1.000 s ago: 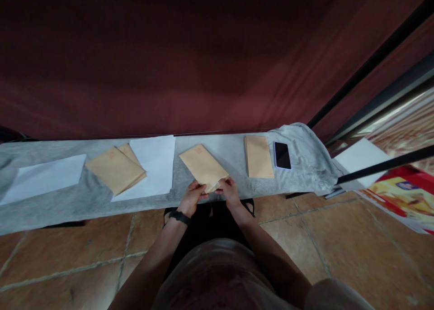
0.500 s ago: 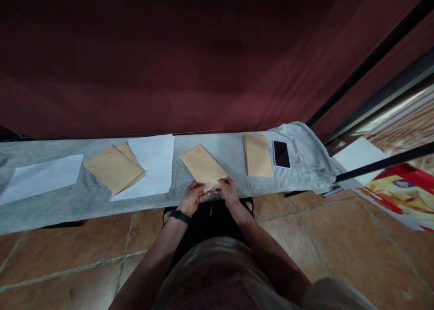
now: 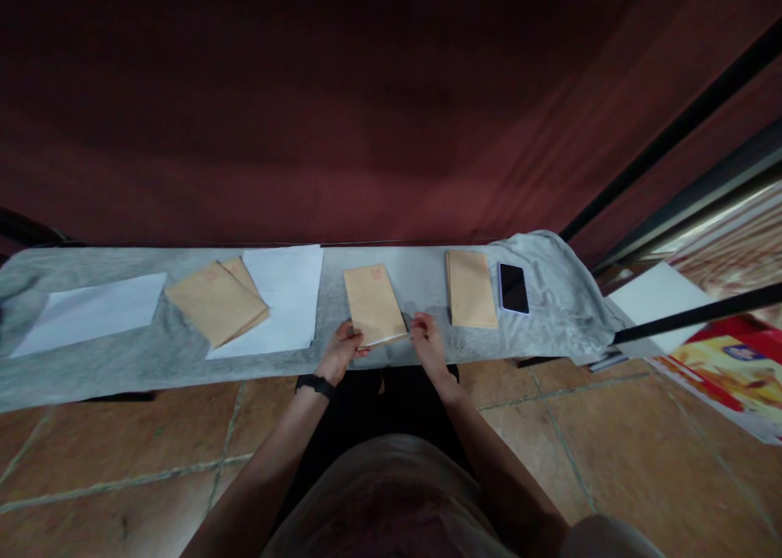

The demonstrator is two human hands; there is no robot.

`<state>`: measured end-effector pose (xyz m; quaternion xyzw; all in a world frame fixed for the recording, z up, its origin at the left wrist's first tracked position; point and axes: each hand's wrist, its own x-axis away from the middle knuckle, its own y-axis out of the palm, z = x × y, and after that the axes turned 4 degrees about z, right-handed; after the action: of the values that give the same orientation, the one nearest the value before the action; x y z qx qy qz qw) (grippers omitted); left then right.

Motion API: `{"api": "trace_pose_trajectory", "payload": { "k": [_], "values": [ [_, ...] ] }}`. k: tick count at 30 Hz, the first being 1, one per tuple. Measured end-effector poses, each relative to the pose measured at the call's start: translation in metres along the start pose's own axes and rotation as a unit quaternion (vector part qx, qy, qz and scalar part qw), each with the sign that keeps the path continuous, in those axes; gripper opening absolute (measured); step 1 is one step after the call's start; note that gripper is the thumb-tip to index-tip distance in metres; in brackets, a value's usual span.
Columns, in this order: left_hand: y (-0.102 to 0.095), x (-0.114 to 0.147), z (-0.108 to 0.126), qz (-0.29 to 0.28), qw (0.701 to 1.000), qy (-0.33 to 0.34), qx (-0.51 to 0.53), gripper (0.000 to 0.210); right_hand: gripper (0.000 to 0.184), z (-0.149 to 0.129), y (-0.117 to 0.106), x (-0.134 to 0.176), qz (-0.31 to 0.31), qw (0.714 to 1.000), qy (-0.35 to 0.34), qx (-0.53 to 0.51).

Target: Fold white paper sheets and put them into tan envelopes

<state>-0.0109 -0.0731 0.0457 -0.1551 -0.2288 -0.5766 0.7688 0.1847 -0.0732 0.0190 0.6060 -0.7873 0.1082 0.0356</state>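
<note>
A brown paper envelope [image 3: 374, 301] with a small red printed mark near its far end lies in front of me, its near edge showing a thin pale line. My left hand [image 3: 343, 348], with a dark band on the wrist, is closed on the near left corner of this envelope. At the near right corner is my right hand [image 3: 428, 340], its fingers curled together; whether something thin is between them is too small to make out. To the right lie a small stack of brown envelopes [image 3: 473, 291] and a phone [image 3: 514, 288] with a dark screen.
A grey cloth [image 3: 421, 273] covers the narrow table. On the left are two overlapping brown envelopes [image 3: 213, 304], partly over white paper sheets [image 3: 287, 297], and another white sheet [image 3: 91, 314]. A dark red curtain [image 3: 366, 159] hangs behind; a colourful box [image 3: 733, 366] stands at right.
The envelope has turned straighter, its far end swinging right. My right hand has shifted right, away from the middle of its near edge. The left hand keeps its hold. The view has shifted slightly.
</note>
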Motion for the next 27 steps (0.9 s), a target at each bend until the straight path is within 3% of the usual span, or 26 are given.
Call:
{"api": "trace_pose_trajectory", "payload": {
  "k": [4, 6, 9, 11, 14, 18, 21, 24, 27],
  "values": [
    [-0.008, -0.003, -0.004, 0.016, 0.997, 0.028, -0.064, 0.049, 0.03, 0.002, -0.01, -0.01, -0.077, 0.96, -0.208, 0.171],
    [-0.013, -0.006, -0.005, 0.037, 0.984, 0.077, -0.154, 0.053, 0.032, 0.003, -0.009, -0.013, -0.128, 0.935, -0.253, 0.214],
    [-0.018, -0.015, -0.004, 0.093, 0.939, 0.159, -0.29, 0.049, 0.035, 0.005, -0.006, -0.018, -0.164, 0.903, -0.295, 0.267],
    [-0.02, -0.022, -0.001, 0.104, 0.914, 0.17, -0.353, 0.048, 0.036, 0.007, -0.004, -0.022, -0.171, 0.879, -0.334, 0.294],
    [-0.02, -0.028, 0.005, 0.071, 0.881, 0.151, -0.442, 0.048, 0.037, 0.01, -0.002, -0.028, -0.178, 0.84, -0.396, 0.325],
    [-0.017, -0.028, 0.015, 0.091, 0.798, 0.181, -0.567, 0.047, 0.036, 0.012, 0.001, -0.032, -0.177, 0.82, -0.419, 0.348],
    [-0.006, -0.034, 0.019, 0.109, 0.729, 0.32, -0.595, 0.044, 0.035, 0.013, 0.002, -0.033, -0.176, 0.823, -0.414, 0.347],
    [0.013, -0.056, 0.022, 0.04, 0.666, 0.467, -0.58, 0.049, 0.034, 0.013, 0.001, -0.033, -0.177, 0.828, -0.41, 0.34],
    [0.03, -0.091, 0.026, -0.026, 0.629, 0.499, -0.596, 0.053, 0.032, 0.013, 0.002, -0.034, -0.178, 0.832, -0.408, 0.332]
  ]
}}
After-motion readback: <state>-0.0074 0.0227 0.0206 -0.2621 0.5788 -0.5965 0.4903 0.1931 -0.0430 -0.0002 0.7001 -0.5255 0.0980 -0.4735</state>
